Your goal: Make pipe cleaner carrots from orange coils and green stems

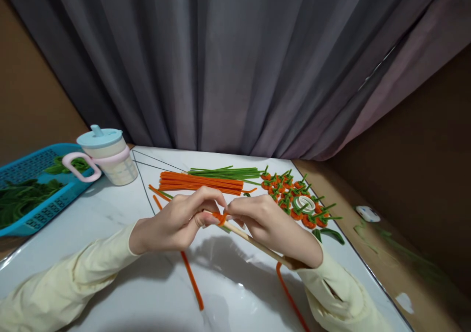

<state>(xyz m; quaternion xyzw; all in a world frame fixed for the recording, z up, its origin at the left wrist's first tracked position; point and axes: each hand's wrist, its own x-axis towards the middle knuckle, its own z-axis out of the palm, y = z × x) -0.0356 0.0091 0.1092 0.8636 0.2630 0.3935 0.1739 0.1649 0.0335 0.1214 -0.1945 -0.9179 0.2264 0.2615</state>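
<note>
My left hand (176, 221) and my right hand (274, 224) meet over the white table (110, 224), fingertips pinched together. Between them is an orange pipe cleaner (220, 217) coiled round a thin wooden stick (253, 243). The stick runs back under my right palm toward the wrist. Loose orange ends hang down: one below my left hand (192, 279), one below my right wrist (290, 297). Beyond the hands lie a bundle of straight orange pipe cleaners (200, 182) and a bundle of green ones (224, 172).
Several finished orange coils with green stems (290, 194) lie at the right, around a roll of white tape (304, 203). A lidded cup with a pink handle (106, 158) stands at the back left, beside a blue basket of green leaves (33, 190). A grey curtain hangs behind.
</note>
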